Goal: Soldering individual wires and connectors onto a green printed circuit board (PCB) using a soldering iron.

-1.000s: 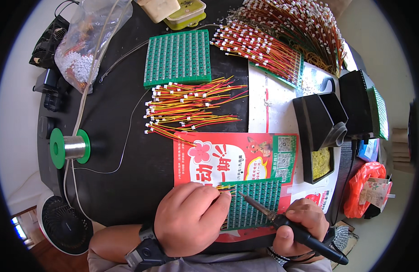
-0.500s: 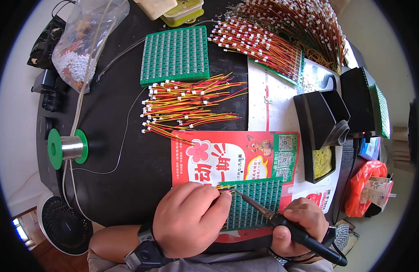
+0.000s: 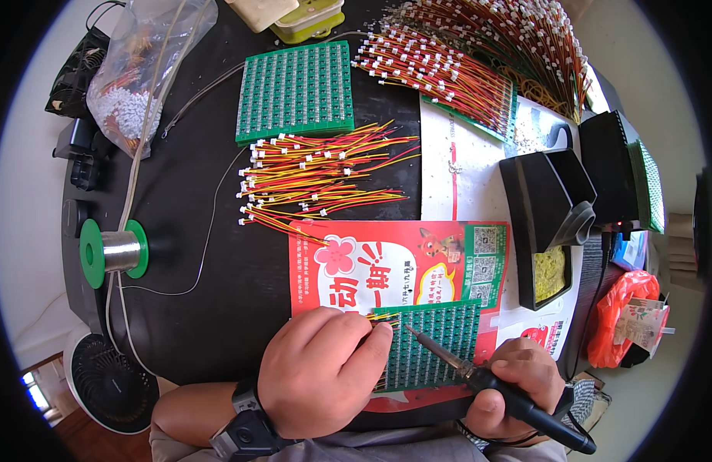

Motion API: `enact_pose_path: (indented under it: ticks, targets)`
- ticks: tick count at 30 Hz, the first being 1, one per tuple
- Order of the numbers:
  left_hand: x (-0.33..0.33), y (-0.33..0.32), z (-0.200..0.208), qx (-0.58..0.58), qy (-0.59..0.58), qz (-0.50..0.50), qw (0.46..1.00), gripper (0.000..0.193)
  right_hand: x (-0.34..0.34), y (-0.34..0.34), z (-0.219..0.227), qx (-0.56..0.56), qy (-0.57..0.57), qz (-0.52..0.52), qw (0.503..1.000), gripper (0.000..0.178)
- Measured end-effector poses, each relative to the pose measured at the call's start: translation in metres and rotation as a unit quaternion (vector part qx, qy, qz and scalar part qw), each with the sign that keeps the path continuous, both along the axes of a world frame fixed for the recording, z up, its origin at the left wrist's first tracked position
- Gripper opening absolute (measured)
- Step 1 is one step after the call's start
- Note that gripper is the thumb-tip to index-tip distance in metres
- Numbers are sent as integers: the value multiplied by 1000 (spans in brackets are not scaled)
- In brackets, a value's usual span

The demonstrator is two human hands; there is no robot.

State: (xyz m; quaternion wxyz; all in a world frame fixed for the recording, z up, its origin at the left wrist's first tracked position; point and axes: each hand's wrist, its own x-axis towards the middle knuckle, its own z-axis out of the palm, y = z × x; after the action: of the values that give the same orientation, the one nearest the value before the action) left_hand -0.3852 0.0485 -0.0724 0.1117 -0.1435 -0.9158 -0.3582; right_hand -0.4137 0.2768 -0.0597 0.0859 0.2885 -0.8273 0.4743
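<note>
A green circuit board panel point(image 3: 440, 339) lies on a red printed sheet point(image 3: 348, 269) right in front of me. My left hand point(image 3: 317, 369) is closed over the panel's left edge, its fingertips pinching thin yellow and red wires point(image 3: 380, 317) against the board. My right hand point(image 3: 517, 385) holds a black-handled soldering iron point(image 3: 448, 354), its tip slanting up and left just beside my left fingertips. Whether the tip touches the board I cannot tell. Beyond the sheet lies a loose bunch of red and yellow wires with white connectors point(image 3: 317, 169).
A stack of green panels point(image 3: 294, 92) stands at the back, with bundled connector wires point(image 3: 448, 77) to its right. A solder spool point(image 3: 115, 252) stands at left. A black iron stand point(image 3: 544, 200) with a yellow sponge point(image 3: 551, 276) is at right, near a red plastic bag point(image 3: 618, 316).
The soldering iron's tip has shifted slightly right, away from my left fingertips, as my right hand moved a little right. My left hand stays almost in place.
</note>
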Motion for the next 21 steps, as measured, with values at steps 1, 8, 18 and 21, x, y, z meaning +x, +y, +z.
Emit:
enact_pose_path:
  ticks: [1, 8, 18, 21]
  targets:
    - [0, 0, 1, -1, -3, -1, 1000, 30, 0, -1, 0, 3, 4, -13, 1000, 39]
    - [0, 2, 1, 10, 11, 7, 1000, 29, -5, 2, 4, 15, -42, 26, 999, 36]
    - [5, 4, 0, -5, 1, 9, 1000, 18, -6, 4, 3, 14, -53, 44, 998, 36]
    - [3, 3, 0, 3, 1, 7, 1000, 22, -6, 3, 5, 22, -50, 45, 998, 37]
